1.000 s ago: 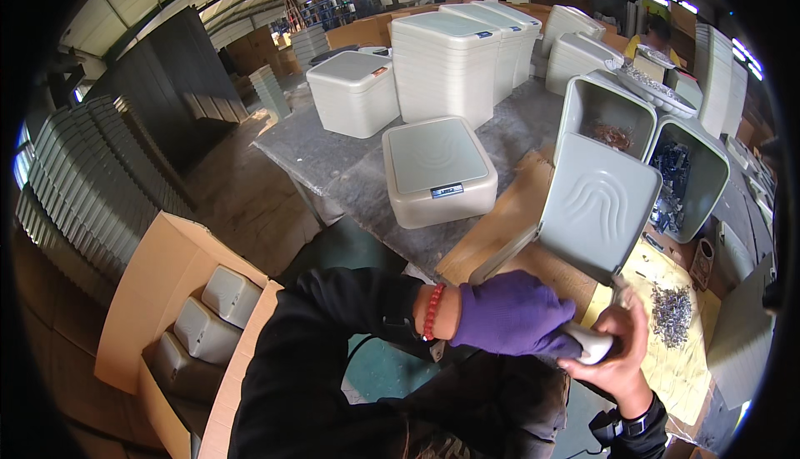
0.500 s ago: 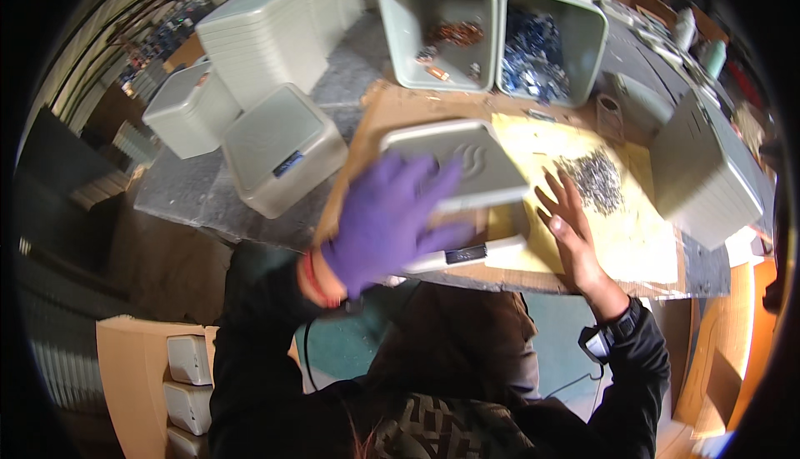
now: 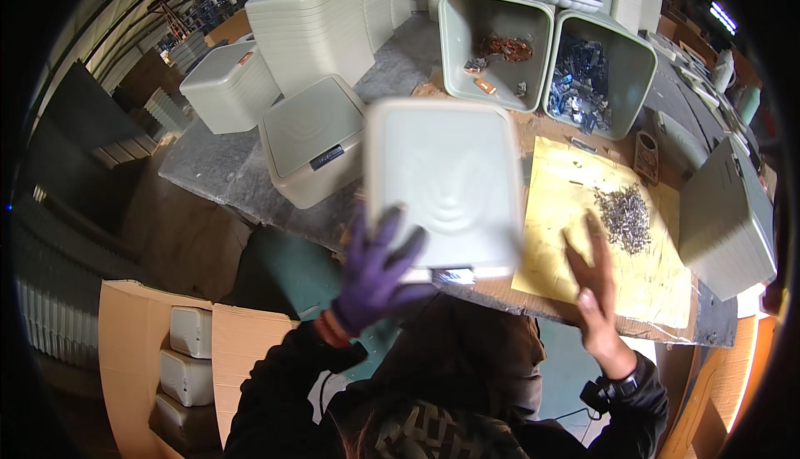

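Observation:
A pale grey-green rectangular plastic lid (image 3: 450, 176) with a dark clip on its near edge is tilted up in front of me, slightly blurred. My left hand (image 3: 371, 271), in a purple glove, grips it at the near left corner, with fingers over its face and the thumb by the near edge. Bare and open, my right hand (image 3: 596, 296) hovers over a yellow sheet (image 3: 554, 201) to the right of the lid. Just beyond its fingertips lies a pile of small metal parts (image 3: 625, 219).
Two tilted bins stand at the back: one with orange-brown clips (image 3: 507, 48), one with blue clips (image 3: 583, 80). Stacked lids (image 3: 312, 34) and a lidded bin (image 3: 312, 142) are on the left, more lids (image 3: 727, 217) on the right. A cardboard box (image 3: 242, 351) sits below left.
The lid that lay flat on the table is now raised and tilted in my left hand. My right hand stays open over the yellow sheet. The whole view has shifted.

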{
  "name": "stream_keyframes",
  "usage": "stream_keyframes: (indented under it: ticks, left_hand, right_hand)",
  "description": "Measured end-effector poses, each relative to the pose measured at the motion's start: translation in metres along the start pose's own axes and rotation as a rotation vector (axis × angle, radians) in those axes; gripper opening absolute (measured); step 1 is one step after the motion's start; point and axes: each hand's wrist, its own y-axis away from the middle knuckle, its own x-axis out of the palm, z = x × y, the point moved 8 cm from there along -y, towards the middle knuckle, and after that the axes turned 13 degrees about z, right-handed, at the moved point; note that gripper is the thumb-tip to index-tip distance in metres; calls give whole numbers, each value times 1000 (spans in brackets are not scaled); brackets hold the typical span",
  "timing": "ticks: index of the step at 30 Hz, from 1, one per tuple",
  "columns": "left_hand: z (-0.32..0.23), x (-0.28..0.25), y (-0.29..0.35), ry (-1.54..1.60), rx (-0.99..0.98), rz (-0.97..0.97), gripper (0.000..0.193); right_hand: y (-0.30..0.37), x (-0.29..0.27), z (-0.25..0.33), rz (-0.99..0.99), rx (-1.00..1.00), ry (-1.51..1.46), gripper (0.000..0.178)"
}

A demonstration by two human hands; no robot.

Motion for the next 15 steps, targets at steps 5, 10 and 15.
stream_keyframes:
  ticks: [5,10,15]
  left_hand:
    - [147,-51,4,-118,-309,-224,66]
    - [218,-64,-2,137,-390,-231,56]
    - [230,-54,10,212,-475,-196,54]
  right_hand:
    - [39,-135,56,-434,-10,750,75]
    - [110,-333,120,-752,86,1946,51]
    - [263,-592,139,-857,872,1801,45]
